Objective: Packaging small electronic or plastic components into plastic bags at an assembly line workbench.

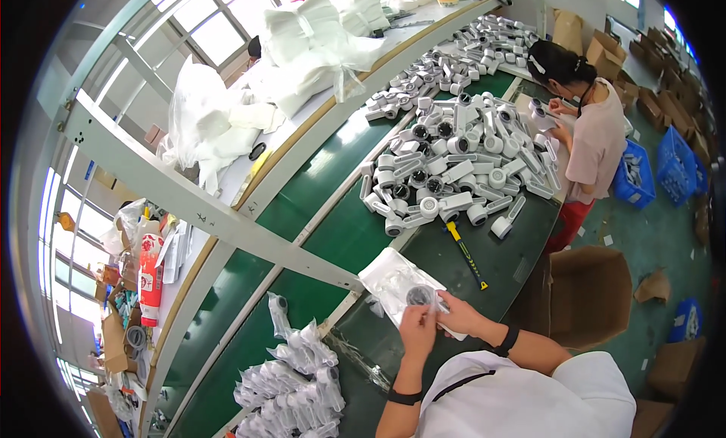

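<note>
Both hands meet over a stack of white plastic bags (389, 275) at the bench edge. Between them is a clear plastic bag (435, 296), around or against a part with a dark round face (418, 295); how far the part sits inside I cannot tell. My left hand (418, 332) is closed, its fingertips pinching the near side of the bag. My right hand (460, 315) is closed on the bag from the right. Left of my arms lies a pile of bagged white parts (295, 385). Ahead rises a large heap of grey-white parts with round heads and flat handles (461, 166).
A yellow-and-black hammer (466, 256) lies on the green bench (423, 250). A white steel post (227, 219) slants across the left. A co-worker (594, 135) handles a similar part beyond the heap. An open cardboard box (590, 294) and blue crates (634, 173) stand on the right.
</note>
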Available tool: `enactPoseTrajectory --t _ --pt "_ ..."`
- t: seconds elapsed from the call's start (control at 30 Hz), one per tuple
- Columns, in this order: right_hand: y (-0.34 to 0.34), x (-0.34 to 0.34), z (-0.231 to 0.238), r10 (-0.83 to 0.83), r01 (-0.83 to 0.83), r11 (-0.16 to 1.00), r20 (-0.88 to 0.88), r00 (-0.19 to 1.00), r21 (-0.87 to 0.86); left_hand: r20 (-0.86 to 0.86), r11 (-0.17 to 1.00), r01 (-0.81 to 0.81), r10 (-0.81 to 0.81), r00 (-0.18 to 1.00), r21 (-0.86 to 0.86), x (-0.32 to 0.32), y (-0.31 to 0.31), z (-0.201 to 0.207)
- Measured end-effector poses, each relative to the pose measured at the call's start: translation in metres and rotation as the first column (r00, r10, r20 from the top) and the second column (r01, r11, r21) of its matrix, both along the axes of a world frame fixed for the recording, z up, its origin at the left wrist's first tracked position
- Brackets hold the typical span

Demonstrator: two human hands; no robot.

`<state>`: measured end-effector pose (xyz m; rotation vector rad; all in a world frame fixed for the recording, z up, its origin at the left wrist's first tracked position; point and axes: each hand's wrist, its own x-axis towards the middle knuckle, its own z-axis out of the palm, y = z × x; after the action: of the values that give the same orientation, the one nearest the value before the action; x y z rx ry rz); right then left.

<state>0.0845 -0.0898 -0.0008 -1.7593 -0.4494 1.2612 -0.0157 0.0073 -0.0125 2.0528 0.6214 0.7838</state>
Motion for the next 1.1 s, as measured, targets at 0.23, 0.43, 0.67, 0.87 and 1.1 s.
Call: enactPoseTrajectory --t 0.23,0.43,0.67,0.87,1.1 --pt "0.014 0.002 -0.054 -0.327 0.377 0.856 -0.194 0.925 0.354 -0.009 0.982 0.118 -0.121 0.993 -0.148 -0.008 -0.02 -0.001" --pt "0.018 0.003 -0.003 -0.255 0.316 0.923 -0.266 0.93 0.222 0.118 0.738 -0.072 0.202 0.972 -0.671 -0.026 0.012 -0.02" --pt "0.038 -0.031 -0.037 -0.323 0.312 0.862 -0.042 0.945 0.399 0.201 -0.036 0.219 0.275 0.94 -0.975 -0.015 0.003 -0.04" --pt "0.026 -0.018 -0.015 -0.162 0.103 0.981 0.392 0.906 0.167 0.195 -0.021 0.219 0.374 0.907 -0.976 -0.026 0.01 -0.041" --pt "0.013 -0.04 -0.041 -0.418 0.278 0.862 0.282 0.864 0.424 0.156 -0.073 0.211 0.452 0.878 -0.975 -0.022 0.013 -0.025"
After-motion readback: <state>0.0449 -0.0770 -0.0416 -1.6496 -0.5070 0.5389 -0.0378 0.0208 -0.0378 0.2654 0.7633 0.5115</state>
